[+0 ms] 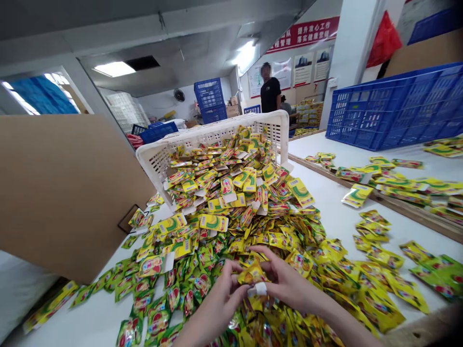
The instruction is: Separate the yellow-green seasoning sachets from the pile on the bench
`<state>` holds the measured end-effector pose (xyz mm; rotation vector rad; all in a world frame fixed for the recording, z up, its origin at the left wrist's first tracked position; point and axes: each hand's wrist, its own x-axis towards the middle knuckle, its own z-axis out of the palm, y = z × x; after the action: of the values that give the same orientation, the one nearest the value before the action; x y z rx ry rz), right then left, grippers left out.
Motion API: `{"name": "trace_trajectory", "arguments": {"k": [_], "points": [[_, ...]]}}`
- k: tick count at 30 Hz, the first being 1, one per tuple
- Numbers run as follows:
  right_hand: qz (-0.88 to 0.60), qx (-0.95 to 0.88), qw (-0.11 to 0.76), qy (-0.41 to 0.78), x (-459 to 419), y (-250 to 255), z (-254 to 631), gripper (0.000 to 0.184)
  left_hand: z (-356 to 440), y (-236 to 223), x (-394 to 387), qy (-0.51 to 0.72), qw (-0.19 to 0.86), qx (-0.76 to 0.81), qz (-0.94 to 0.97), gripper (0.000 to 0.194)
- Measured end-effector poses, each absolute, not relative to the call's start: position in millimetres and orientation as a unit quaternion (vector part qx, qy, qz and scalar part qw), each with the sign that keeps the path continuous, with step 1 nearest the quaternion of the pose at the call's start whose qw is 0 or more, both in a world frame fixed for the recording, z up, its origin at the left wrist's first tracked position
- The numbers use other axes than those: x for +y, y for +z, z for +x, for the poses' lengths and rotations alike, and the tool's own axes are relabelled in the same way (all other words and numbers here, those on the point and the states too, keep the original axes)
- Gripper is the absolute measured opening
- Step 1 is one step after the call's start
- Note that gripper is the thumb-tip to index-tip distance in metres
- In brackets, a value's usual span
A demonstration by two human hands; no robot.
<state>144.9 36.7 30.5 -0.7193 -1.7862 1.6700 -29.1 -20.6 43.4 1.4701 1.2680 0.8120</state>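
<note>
A big heap of small yellow and green packets (pixel 231 217) spills from a tipped white plastic crate (pixel 217 137) onto the white table (pixel 333 193). Low in the middle of the view, my left hand (pixel 217 301) and my right hand (pixel 285 279) meet over the front of the heap. Both pinch the same yellow packet (pixel 253 275), which has a white tab hanging below it. The fingers of each hand are curled around its edges. More packets lie right under my wrists.
A tall brown cardboard sheet (pixel 61 193) stands at the left. A blue crate (pixel 394 108) sits at the back right, behind a wooden strip (pixel 405 207) and scattered packets. A person in a black shirt (pixel 270 94) stands far behind, near stacked blue crates (pixel 210 99).
</note>
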Motion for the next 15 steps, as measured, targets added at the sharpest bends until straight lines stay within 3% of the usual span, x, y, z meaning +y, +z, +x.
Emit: {"name": "trace_trajectory", "arguments": {"k": [2, 4, 5, 6, 9, 12, 15], "points": [[-0.269, -0.681, 0.271, 0.624, 38, 30, 153, 0.014, -44, 49, -14, 0.291, 0.432, 0.54, 0.661, 0.032], [-0.296, -0.695, 0.295, 0.585, 41, 29, 162, 0.01, -72, 55, 2, 0.255, 0.253, 0.594, 0.72, 0.049], [-0.307, -0.693, 0.313, 0.572, 43, 28, 165, 0.01, -89, 58, 13, 0.238, 0.111, 0.621, 0.738, 0.051], [-0.316, -0.687, 0.329, 0.566, 45, 27, 168, 0.011, -105, 59, 25, 0.244, 0.049, 0.638, 0.729, 0.048], [-0.329, -0.659, 0.35, 0.579, 47, 23, 168, 0.014, -134, 57, 63, 0.234, -0.008, 0.636, 0.735, 0.046], [-0.334, -0.637, 0.348, 0.601, 43, 21, 160, 0.019, -131, 47, 95, 0.217, 0.007, 0.597, 0.772, 0.06], [-0.333, -0.644, 0.38, 0.574, 38, 23, 160, 0.017, -119, 38, 116, 0.24, 0.045, 0.584, 0.774, 0.058]]}}
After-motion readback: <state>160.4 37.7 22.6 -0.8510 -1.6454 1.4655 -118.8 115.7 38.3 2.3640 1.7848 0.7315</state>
